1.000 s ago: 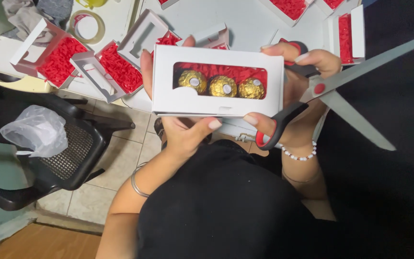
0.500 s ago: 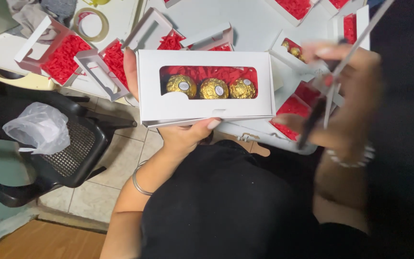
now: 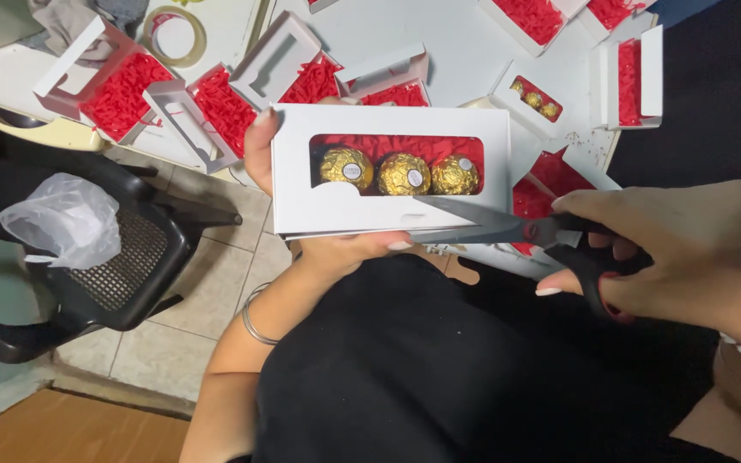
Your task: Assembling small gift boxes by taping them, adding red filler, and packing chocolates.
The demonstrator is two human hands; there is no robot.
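White window box (image 3: pixel 370 210), three gold-wrapped chocolates (image 3: pixel 403 174) on red shred, clamped in my left hand (image 3: pixel 302 214) above my lap. Right hand (image 3: pixel 688 257) grips scissors (image 3: pixel 508 230), blades at the box's near right edge. Risk, I judge: a slipping blade nicks the card or my thumb.

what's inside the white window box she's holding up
Through the window of the white box: three gold-foil chocolates on red shredded paper. The card front hides the rest of the inside.
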